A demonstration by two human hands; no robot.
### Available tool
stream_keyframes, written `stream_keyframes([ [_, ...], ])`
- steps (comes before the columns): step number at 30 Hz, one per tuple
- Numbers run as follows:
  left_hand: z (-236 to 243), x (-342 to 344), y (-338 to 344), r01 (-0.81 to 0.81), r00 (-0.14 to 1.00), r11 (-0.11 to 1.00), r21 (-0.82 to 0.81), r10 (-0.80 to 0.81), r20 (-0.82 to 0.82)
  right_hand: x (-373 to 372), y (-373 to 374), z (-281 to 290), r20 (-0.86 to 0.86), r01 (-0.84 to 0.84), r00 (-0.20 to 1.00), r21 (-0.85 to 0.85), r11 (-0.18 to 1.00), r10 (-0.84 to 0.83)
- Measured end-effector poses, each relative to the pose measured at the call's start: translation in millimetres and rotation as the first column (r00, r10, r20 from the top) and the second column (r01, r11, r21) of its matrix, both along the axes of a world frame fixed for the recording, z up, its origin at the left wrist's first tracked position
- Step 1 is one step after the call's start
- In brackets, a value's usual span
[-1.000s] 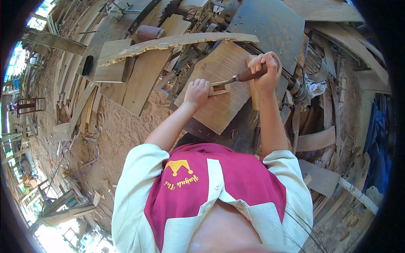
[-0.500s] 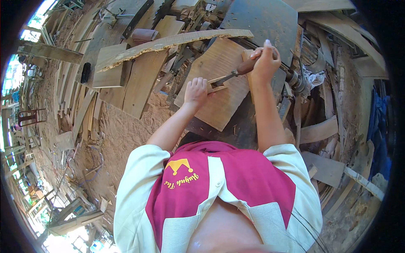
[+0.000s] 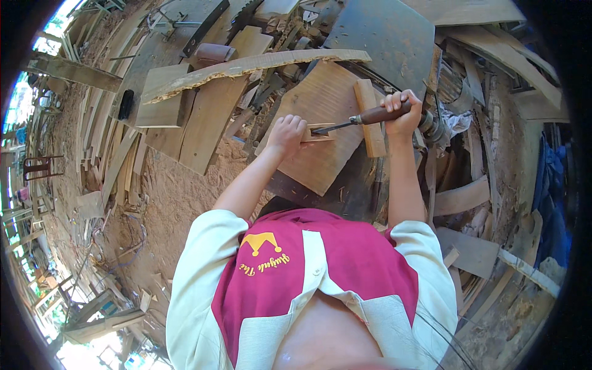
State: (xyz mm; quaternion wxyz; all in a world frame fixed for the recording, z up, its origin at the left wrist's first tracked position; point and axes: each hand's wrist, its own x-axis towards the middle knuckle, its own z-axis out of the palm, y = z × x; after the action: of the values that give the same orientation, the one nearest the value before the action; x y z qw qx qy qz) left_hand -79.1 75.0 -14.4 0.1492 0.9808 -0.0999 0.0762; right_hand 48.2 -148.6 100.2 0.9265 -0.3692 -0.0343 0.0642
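My right hand (image 3: 402, 111) grips the brown wooden handle of a chisel (image 3: 364, 118). Its metal blade points left and meets a small wooden piece (image 3: 317, 134). My left hand (image 3: 287, 134) is closed on that small piece and presses it onto a wide pale board (image 3: 320, 160). A short upright wooden block (image 3: 370, 117) lies on the board just behind the chisel. The board rests on a dark work surface (image 3: 345, 191).
A long rough-edged plank (image 3: 246, 66) lies across the back. Boards (image 3: 203, 129) and offcuts are stacked at left over a sawdust-covered floor (image 3: 166, 203). A dark metal sheet (image 3: 382, 31) lies behind; curved wooden parts (image 3: 462, 197) and scrap crowd the right.
My right hand with the chisel has shifted slightly right and lower, flattening the tool. The left hand keeps its hold on the small piece.
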Motion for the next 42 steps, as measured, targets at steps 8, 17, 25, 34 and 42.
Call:
stream_keyframes([
  [8,3.1,1.5,1.2,0.041,0.998,0.998,0.046,-0.043,0.044,-40.2,55.6,42.3,0.318,-0.030,0.938,-0.321,0.946,0.137],
  [17,1.4,0.5,2.6,0.022,0.999,0.999,0.040,-0.021,-0.035,-75.5,64.5,45.2,0.382,0.012,0.911,-0.404,0.915,0.157],
  [25,3.2,1.1,1.7,0.023,1.000,1.000,0.015,-0.023,0.005,-77.1,65.8,45.3,0.405,0.003,0.899,-0.380,0.925,0.164],
  [34,3.9,1.7,1.1,0.016,1.000,1.000,-0.001,-0.016,-0.017,-68.6,71.6,51.4,0.344,-0.056,0.906,-0.478,0.876,0.246],
  [42,8.0,2.0,3.8,0.047,0.999,0.999,0.015,-0.047,-0.012,-45.7,71.6,56.7,0.236,-0.438,0.681,-0.627,0.644,0.693],
])
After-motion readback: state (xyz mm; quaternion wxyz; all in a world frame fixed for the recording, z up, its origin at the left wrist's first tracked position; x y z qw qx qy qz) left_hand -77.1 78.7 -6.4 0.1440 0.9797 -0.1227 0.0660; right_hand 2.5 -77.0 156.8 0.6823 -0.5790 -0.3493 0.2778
